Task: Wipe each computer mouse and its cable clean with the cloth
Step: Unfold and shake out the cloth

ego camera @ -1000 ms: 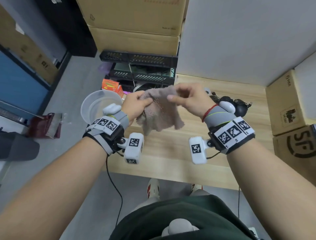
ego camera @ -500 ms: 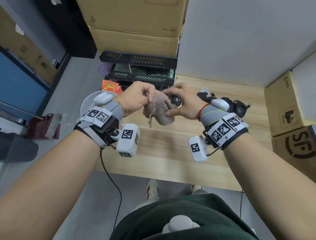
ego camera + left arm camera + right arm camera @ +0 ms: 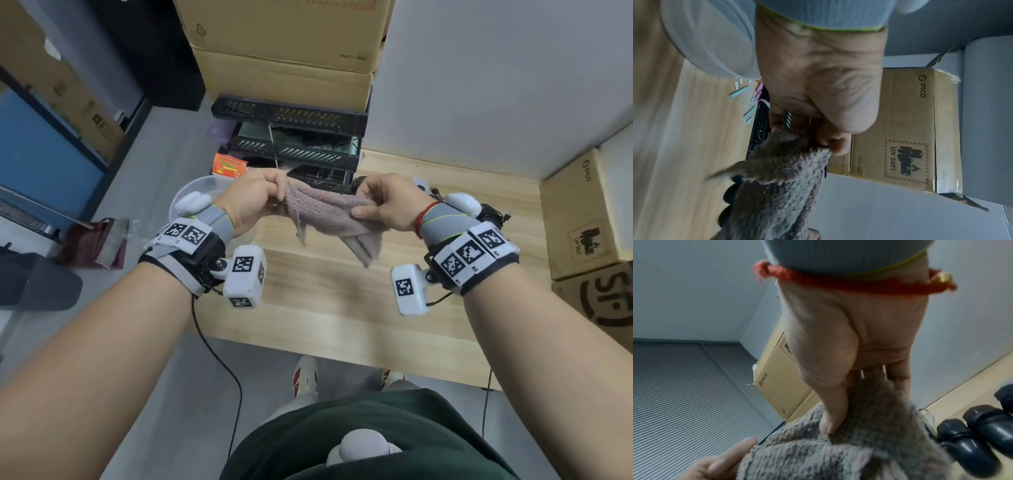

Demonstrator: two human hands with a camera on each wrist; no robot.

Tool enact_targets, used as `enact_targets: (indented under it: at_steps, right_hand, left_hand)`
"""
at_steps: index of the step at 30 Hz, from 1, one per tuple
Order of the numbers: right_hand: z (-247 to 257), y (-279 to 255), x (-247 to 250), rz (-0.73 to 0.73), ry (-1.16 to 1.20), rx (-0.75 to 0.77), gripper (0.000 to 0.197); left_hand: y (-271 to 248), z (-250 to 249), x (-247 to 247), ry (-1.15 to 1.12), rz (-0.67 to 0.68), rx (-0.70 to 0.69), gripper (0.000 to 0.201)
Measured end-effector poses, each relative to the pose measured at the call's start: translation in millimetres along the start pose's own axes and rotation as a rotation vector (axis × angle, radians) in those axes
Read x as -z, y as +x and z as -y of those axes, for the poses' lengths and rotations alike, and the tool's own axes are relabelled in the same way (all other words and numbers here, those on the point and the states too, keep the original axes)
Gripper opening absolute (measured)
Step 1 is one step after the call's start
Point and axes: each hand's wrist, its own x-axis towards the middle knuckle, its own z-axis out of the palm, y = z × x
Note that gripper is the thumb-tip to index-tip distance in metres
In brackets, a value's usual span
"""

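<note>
Left hand (image 3: 253, 200) and right hand (image 3: 383, 202) each pinch the fuzzy grey-pink cloth (image 3: 329, 219); pull it taut, then fold before reaching the dark plastic mice (image 3: 978, 431) at two o'clock

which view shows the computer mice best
The right wrist view: the dark mice lie close on the table, beside the cloth held by the right hand. The head view shows only a dark cluster behind the right wrist. In the left wrist view dark rounded shapes beside the cloth may be mice; it is too blurred to tell.
</note>
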Motion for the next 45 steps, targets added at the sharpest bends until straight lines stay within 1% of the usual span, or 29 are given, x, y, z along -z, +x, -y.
enact_targets:
  at_steps: [2, 4, 6, 8, 10, 12, 13, 15, 16, 18, 19, 20, 21, 23, 26, 28, 30, 31, 32, 34, 35, 36, 37, 39, 41, 42, 43, 44, 45]
  right_hand:
    - [0, 0, 6, -0.067, -0.017, -0.014, 0.017]
    - [4, -2, 10, -0.152, 0.028, -0.019, 0.012]
    - [10, -2, 15, -0.252, 0.046, 0.017, 0.01]
    - [18, -3, 20, -0.294, 0.014, 0.093, 0.016]
    - [29, -6, 25, -0.272, -0.024, 0.153, 0.018]
    - [41, -8, 28, -0.244, -0.094, 0.213, 0.014]
    - [47, -9, 30, -0.23, -0.119, 0.237, 0.013]
    - [56, -10, 34, -0.203, -0.126, 0.259, 0.012]
    - [58, -10, 35, -0.195, -0.132, 0.261, 0.012]
    - [59, -12, 40, -0.191, -0.168, 0.251, 0.012]
    - [58, -13, 41, -0.194, -0.187, 0.237, 0.013]
    - [56, -15, 43, -0.204, -0.211, 0.217, 0.014]
    - [54, -17, 45, -0.217, -0.239, 0.2, 0.014]
    - [50, -20, 46, -0.262, -0.305, 0.176, 0.015]
    - [45, -21, 45, -0.315, -0.357, 0.161, 0.014]
    - [45, -20, 43, -0.315, -0.36, 0.161, 0.014]
    - [46, -19, 42, -0.319, -0.348, 0.169, 0.015]
    - [47, -19, 42, -0.319, -0.338, 0.174, 0.015]
    - [48, -18, 42, -0.313, -0.335, 0.173, 0.015]
    - [49, -17, 41, -0.291, -0.341, 0.16, 0.015]
    - [51, -15, 37, -0.272, -0.343, 0.152, 0.015]
    - [53, -16, 32, -0.241, -0.342, 0.148, 0.015]
    - [54, -15, 24, -0.187, -0.337, 0.158, 0.017]
    - [54, -13, 5, -0.03, -0.283, 0.189, 0.021]
    - [50, -10, -10, 0.108, -0.169, 0.179, 0.022]
    - [46, -7, -14, 0.129, -0.068, 0.171, 0.018]
    - [43, -6, -13, 0.094, 0.037, 0.172, 0.014]
    - [38, -3, -12, 0.023, 0.114, 0.181, 0.012]
    - [32, 3, -10, -0.059, 0.129, 0.201, 0.014]
  left_hand:
    - [1, 0, 1, 0.088, 0.008, -0.04, 0.061]
    - [3, 1, 3, 0.203, 0.014, -0.063, 0.063]
    - [4, 1, 4, 0.279, 0.005, -0.064, 0.051]
    - [5, 1, 1, 0.312, 0.009, -0.042, 0.041]
    - [4, -1, -10, 0.248, 0.037, -0.007, 0.035]
    - [2, -6, -26, 0.193, 0.096, -0.04, 0.035]
    - [4, -8, -33, 0.21, 0.118, -0.068, 0.04]
    - [9, -13, -47, 0.348, 0.147, -0.125, 0.049]
    - [12, -14, -52, 0.451, 0.124, -0.148, 0.048]
    - [17, -13, -58, 0.67, 0.023, -0.199, 0.042]
    - [18, -12, -58, 0.742, -0.026, -0.215, 0.038]
    - [21, -11, -59, 0.764, -0.054, -0.228, 0.035]
    - [21, -10, -57, 0.755, -0.059, -0.223, 0.034]
    - [20, -12, -54, 0.748, -0.017, -0.181, 0.034]
    - [19, -13, -49, 0.87, 0.007, -0.129, 0.022]
    - [20, -11, -45, 0.935, 0.023, -0.08, 0.02]
    - [20, -6, -42, 1.016, 0.076, -0.05, 0.014]
    - [19, -4, -40, 1.003, 0.098, -0.04, 0.005]
    - [19, -1, -38, 0.961, 0.113, -0.035, 0.01]
    - [21, 5, -38, 0.825, 0.087, -0.021, 0.039]
    - [22, 8, -38, 0.734, 0.046, 0.009, 0.047]
    - [23, 10, -42, 0.619, 0.013, 0.048, 0.047]
    - [24, 12, -45, 0.5, -0.018, 0.096, 0.042]
    - [26, 11, -51, 0.304, -0.036, 0.171, 0.029]
    - [25, 9, -53, 0.143, -0.03, 0.208, 0.027]
    - [23, 11, -51, 0.081, -0.03, 0.226, 0.028]
    - [22, 11, -51, 0.042, -0.025, 0.237, 0.029]
    - [21, 15, -49, 0.017, -0.019, 0.255, 0.028]
    - [20, 20, -46, -0.008, -0.016, 0.277, 0.026]
